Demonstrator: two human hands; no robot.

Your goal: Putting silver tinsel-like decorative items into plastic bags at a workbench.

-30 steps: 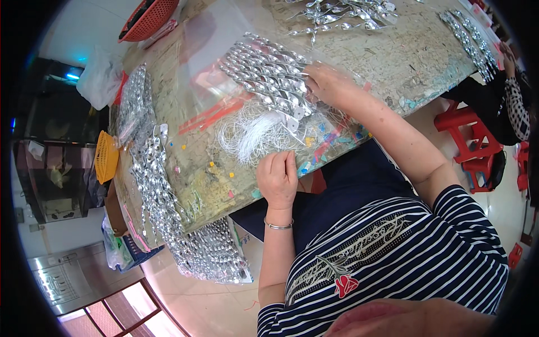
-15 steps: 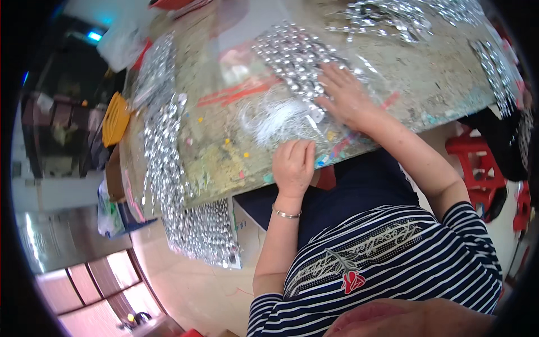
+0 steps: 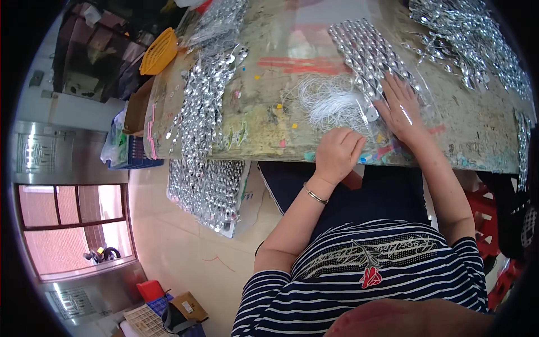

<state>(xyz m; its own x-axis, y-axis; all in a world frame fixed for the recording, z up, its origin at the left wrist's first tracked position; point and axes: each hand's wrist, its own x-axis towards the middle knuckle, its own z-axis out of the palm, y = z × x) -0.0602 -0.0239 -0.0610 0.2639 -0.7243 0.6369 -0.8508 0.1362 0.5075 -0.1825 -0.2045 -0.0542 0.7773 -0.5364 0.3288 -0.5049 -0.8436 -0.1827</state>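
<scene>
The right hand (image 3: 401,109) lies palm down, fingers spread, over the lower right part of a flat bundle of shiny silver twisted strips (image 3: 368,53), with clear thin plastic about it; the spread fingers probably serve to hold the slippery strips flat and side by side; the left hand (image 3: 337,150) is loosely curled at the front edge of the bench (image 3: 264,123), just below a loose tangle of fine white threads (image 3: 331,104); its inner side is hidden, so I cannot tell whether it grips anything; the two hands are apart, and the threads lie by the bundle's lower left side, perhaps to be within easy reach.

A long heap of silver twisted strips (image 3: 202,101) lies across the left of the bench to its front edge; a stretch of worn, paint-flecked top between heap and threads gives the left hand room sideways; towards the body, the edge leaves little.
</scene>
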